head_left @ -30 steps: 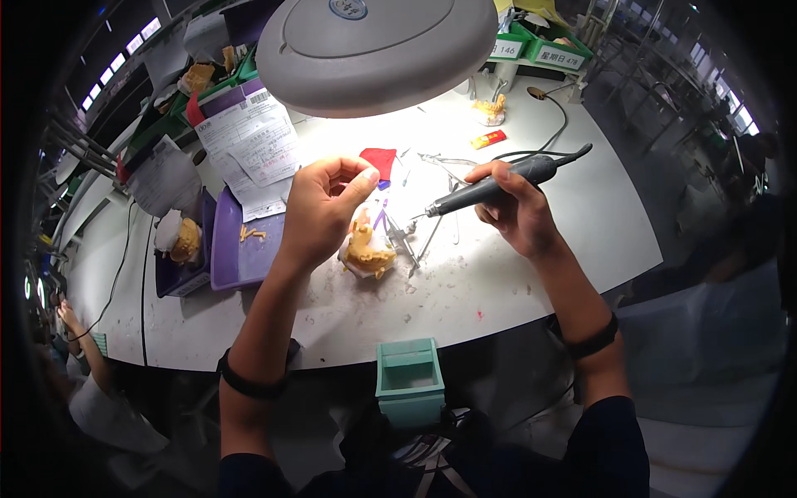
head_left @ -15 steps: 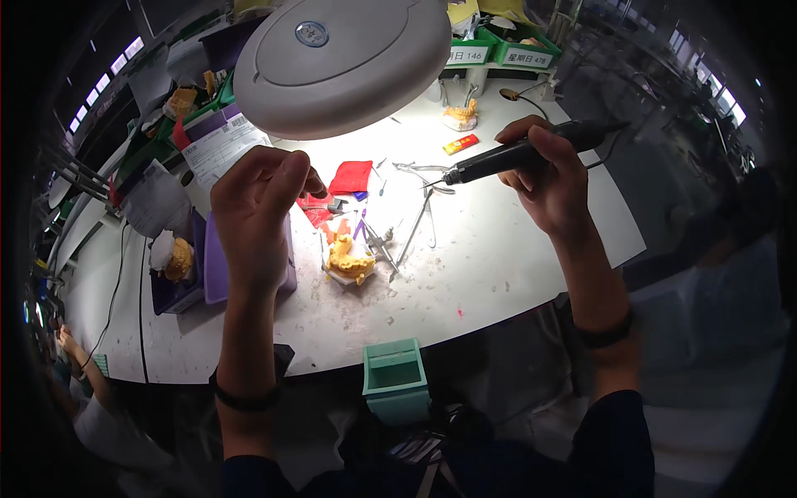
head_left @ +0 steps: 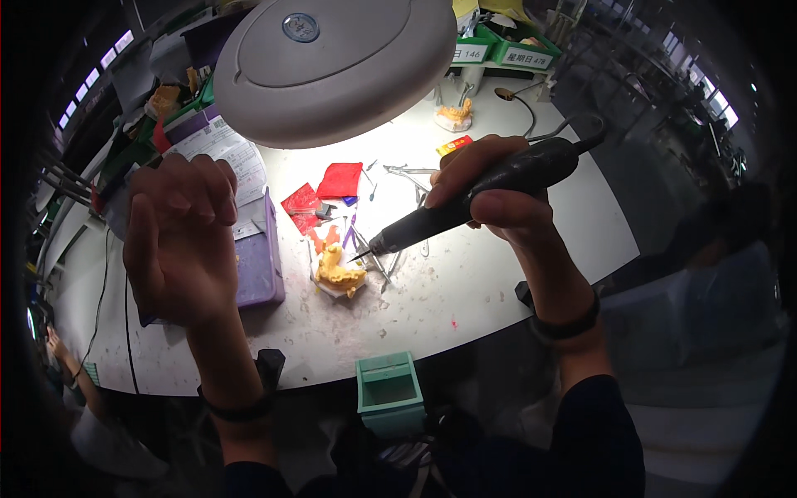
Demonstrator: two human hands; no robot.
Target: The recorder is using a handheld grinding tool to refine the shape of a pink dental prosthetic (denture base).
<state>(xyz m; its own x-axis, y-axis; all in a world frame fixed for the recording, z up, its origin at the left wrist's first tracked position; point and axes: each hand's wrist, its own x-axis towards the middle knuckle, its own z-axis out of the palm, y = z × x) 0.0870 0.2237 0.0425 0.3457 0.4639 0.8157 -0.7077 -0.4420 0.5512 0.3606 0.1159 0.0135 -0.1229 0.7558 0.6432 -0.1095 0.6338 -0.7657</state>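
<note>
The white worktable (head_left: 490, 303) stands in a dim room, and a big round lamp (head_left: 332, 79) hangs low above it, probably so that the strongest light falls on the middle. In this light sits the yellow dental model (head_left: 339, 270) on its pale base, with metal hand tools (head_left: 405, 173) lying behind it, perhaps kept there to be within easy reach. The right hand (head_left: 516, 216) holds a dark handpiece (head_left: 498, 178), fingers and thumb closed around its body, much like a thick pen, which seems good for fine control. Its thin tip points down toward the model; whether it touches, I cannot tell. The left hand (head_left: 187, 257) is raised near the purple tray (head_left: 266, 270), fingers half bent and the thumb apart, with nothing visible in it. At the table's near edge is a turquoise box (head_left: 388, 394), maybe placed there for catching what falls.
</note>
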